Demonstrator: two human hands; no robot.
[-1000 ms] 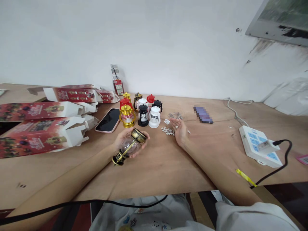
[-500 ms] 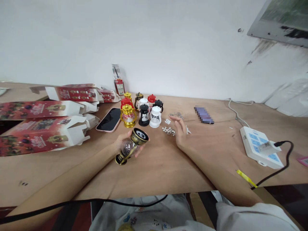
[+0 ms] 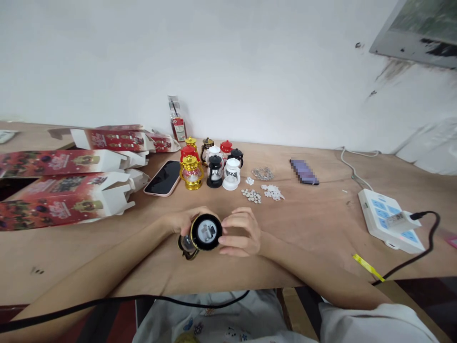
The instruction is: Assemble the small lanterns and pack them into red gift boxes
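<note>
My left hand point(image 3: 183, 223) is closed around a small bronze-and-black lantern point(image 3: 188, 242), tipped over so that its round base faces me. Inside the black rim of the base is a white disc with metal contacts. My right hand point(image 3: 243, 233) is at the right side of that base, fingers bent and tips at the rim; anything small between them is hidden. Beyond my hands lie silver button cells point(image 3: 252, 196), small white plastic pieces point(image 3: 272, 192) and a heap of thin metal rings point(image 3: 263, 173). Several lanterns stand upright behind, among them a gold lantern point(image 3: 192, 172) and a white lantern point(image 3: 232, 174).
Red printed cartons point(image 3: 64, 197) lie at the left, beside a phone with a pink edge point(image 3: 163, 178). A bottle point(image 3: 177, 125) stands against the wall. To the right are another phone point(image 3: 304, 172), a white power strip point(image 3: 389, 221) and a yellow strip point(image 3: 367, 267).
My right hand has come back from the small parts to the lantern's base. My left hand has turned the lantern so the base faces me more, uncovering the contacts.
</note>
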